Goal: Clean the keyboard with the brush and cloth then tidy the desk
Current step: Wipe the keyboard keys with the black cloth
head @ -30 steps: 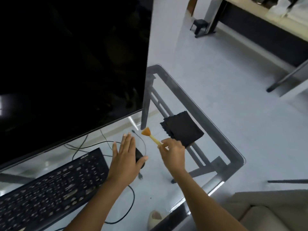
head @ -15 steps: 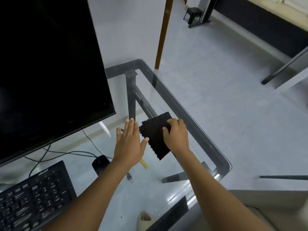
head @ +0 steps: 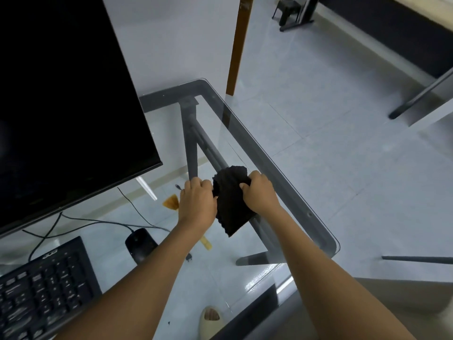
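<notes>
Head camera looks down on a glass desk [head: 316, 217]. At the far left lies the black keyboard [head: 44, 290], partly cut by the picture edge; a small pale logo sits on its top edge, but it is too blurred to read. Above it stands a dark monitor [head: 68, 106], switched off, with no writing to see. Right of the keyboard rests a black mouse [head: 139, 244] with its cable running back under the monitor. Next comes the brush [head: 171, 201]: its orange bristles show just left of the left hand [head: 197, 204], and its yellow handle end shows below the left forearm, so it lies on the glass and nobody holds it. The left hand is closed on the left edge of the black cloth [head: 230, 204], and the right hand [head: 259, 195] pinches the right side of it, so both hands hold the cloth just above the glass, near the right edge of the desk. I judge that the brushing part is finished and the cloth step begins now. The next move probably needs the cloth carried left to the keyboard, well apart from here, without catching the mouse cable.
</notes>
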Available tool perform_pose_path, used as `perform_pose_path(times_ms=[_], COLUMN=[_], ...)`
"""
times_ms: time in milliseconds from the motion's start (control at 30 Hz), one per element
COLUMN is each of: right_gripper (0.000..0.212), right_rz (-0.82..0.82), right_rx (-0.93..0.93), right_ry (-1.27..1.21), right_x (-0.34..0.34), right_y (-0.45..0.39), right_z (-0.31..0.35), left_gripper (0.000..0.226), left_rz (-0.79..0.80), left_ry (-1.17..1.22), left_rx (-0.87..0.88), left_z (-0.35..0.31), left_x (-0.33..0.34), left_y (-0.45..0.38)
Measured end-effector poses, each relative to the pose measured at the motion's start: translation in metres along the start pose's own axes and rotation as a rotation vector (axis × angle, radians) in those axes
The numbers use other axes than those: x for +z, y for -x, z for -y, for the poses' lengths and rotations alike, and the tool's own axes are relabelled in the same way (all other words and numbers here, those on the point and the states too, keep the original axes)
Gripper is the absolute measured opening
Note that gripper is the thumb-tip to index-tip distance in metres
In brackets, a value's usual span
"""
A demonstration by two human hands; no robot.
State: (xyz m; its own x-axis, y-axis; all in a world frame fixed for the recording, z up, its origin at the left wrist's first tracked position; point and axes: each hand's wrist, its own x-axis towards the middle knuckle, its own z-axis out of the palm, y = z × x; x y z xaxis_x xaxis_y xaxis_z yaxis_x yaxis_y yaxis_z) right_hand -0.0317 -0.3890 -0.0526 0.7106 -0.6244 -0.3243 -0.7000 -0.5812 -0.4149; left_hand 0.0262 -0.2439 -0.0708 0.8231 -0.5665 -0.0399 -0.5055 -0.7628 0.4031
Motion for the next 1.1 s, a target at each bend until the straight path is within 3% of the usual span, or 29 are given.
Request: perform_pose_path(times_ms=[133,233,467,800,1100], right_gripper=[0.018,0.022,0.057,0.043,0.04], right_rz=[0.043,0.039,0.128,0.316,0.323], right_rx=[-0.044,-0.106,-0.434,-0.648,-0.734], right_ry=[-0.151,-0.188,-0.169,-0.082,0.033], right_x=[-0.018,-0.021,0.037,0.17,0.238], right_y=[0.02,0.045,0.128,0.258,0.313], right_z=[0.016,0.041,0.138,0.283,0.326], left_gripper=[0.012,0.01,0.011,0.011,0.02], left_rz=[0.074,-0.004,-0.053,-0.146,-0.242], left_ry=[0.68,0.858,0.858,0.73,0.39], left_rx=[-0.325,-0.483,-0.587,-0.723,-0.69], left_z=[0.005,0.023,0.137,0.314,0.377], left_x=[-0.025,-0.046,-0.106,-0.177,-0.191], left_y=[0.01,0.03,0.106,0.267,0.342])
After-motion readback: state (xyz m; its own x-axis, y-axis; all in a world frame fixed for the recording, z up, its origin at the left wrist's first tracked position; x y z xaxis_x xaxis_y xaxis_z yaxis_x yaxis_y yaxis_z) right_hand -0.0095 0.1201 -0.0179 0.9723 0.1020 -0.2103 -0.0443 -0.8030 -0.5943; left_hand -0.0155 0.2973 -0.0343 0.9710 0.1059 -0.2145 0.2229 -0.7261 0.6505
